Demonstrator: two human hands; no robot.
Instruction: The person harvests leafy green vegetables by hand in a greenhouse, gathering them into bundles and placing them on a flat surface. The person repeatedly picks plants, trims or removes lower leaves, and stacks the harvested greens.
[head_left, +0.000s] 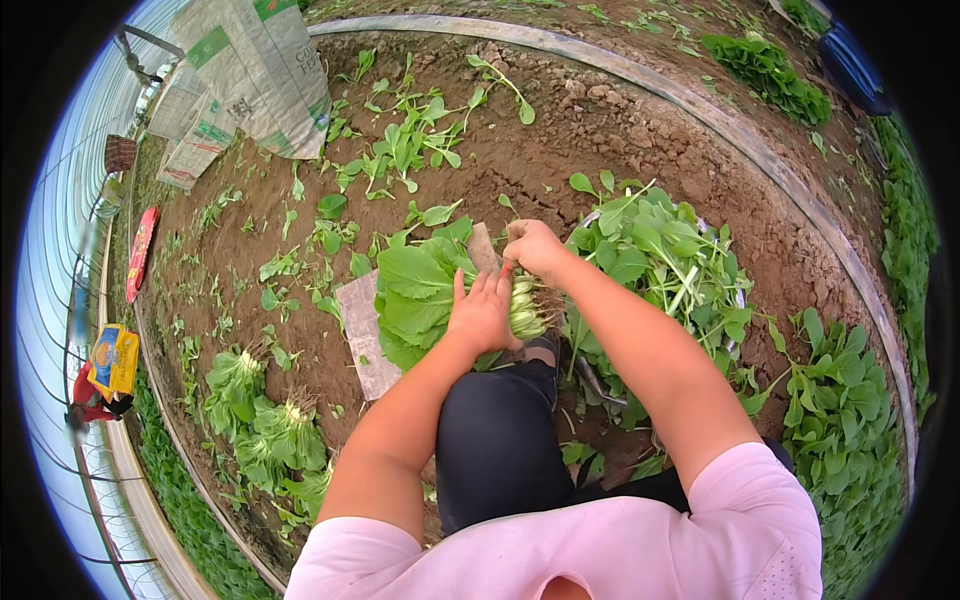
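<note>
A bunch of leafy greens lies just beyond my knee, leaves to the left and pale stems and roots to the right. My left hand presses over it near the stems, fingers spread along the bunch. At its far side, my right hand has its fingers curled together around a small red strip, which meets the left fingertips. What the right fingers cover cannot be seen. A flat greyish board shows beneath the leaves. Right of the hands is a heap of loose greens.
Bunched greens with roots lie at left. White woven sacks stand at far left, near a red packet. Growing plants border the right. A pale curved strip crosses the soil. Another person is at the left edge by a yellow bag.
</note>
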